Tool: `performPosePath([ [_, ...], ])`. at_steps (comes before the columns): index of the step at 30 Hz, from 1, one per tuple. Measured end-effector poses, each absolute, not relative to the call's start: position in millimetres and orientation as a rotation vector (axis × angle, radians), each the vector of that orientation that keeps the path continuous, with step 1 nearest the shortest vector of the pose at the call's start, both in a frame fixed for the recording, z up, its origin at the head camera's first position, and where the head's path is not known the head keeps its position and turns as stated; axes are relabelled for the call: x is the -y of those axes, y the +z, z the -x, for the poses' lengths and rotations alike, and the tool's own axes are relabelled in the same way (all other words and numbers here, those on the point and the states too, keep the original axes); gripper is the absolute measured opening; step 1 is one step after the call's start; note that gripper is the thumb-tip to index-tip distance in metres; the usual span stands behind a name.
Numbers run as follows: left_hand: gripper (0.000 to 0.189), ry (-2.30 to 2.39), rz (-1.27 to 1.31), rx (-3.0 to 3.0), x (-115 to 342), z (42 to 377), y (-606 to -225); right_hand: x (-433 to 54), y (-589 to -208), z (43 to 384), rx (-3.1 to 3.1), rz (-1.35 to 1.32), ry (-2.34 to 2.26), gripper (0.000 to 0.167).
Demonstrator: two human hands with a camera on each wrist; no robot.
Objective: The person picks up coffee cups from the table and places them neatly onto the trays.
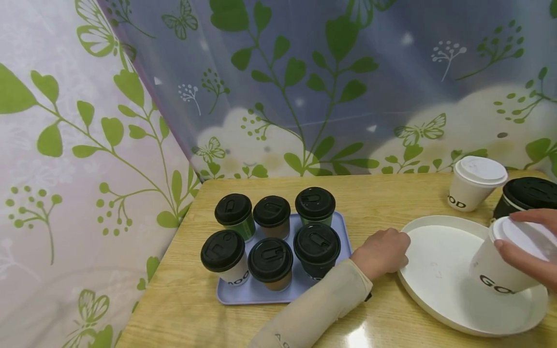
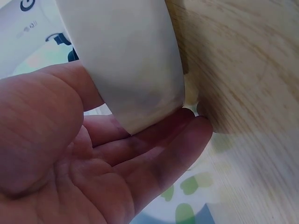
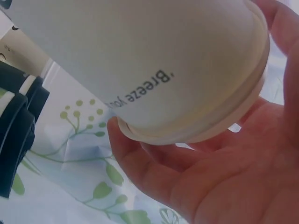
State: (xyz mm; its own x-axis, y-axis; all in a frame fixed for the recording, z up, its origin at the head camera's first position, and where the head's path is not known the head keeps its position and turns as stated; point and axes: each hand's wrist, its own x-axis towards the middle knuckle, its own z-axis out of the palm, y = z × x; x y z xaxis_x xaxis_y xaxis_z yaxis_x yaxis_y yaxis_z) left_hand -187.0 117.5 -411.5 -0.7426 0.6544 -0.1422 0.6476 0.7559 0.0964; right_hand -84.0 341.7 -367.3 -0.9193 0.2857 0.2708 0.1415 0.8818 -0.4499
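Observation:
My left hand (image 1: 383,251) grips the left rim of a round white tray (image 1: 431,251). In the left wrist view the thumb is on one side of the tray's rim (image 2: 135,60) and the fingers curl beneath it. Over the tray's right part, my right hand (image 1: 533,265) holds a white paper cup (image 1: 489,266) by its white lid, fingers around the lid's edge. The right wrist view shows small dark print on this cup (image 3: 173,60). Whether the cup's base touches the tray cannot be told.
Left of the round tray, a lavender rectangular tray (image 1: 248,297) bears several black-lidded cups (image 1: 271,261) in two rows. Behind the round tray stand a white-lidded cup (image 1: 474,186) and a black-lidded cup (image 1: 528,193). Patterned cloth (image 1: 300,96) hangs behind the wooden table (image 1: 174,290).

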Motion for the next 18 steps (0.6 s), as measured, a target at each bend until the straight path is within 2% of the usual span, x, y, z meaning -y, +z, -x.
performPosePath([
  [11,0.015,0.044,-1.044,-2.786,-118,186,-411,-322,-351,101,2.629,0.169,0.675,0.061],
  [18,0.015,0.051,-1.034,-2.790,-118,187,-411,-326,-351,112,2.691,0.121,0.575,0.062],
])
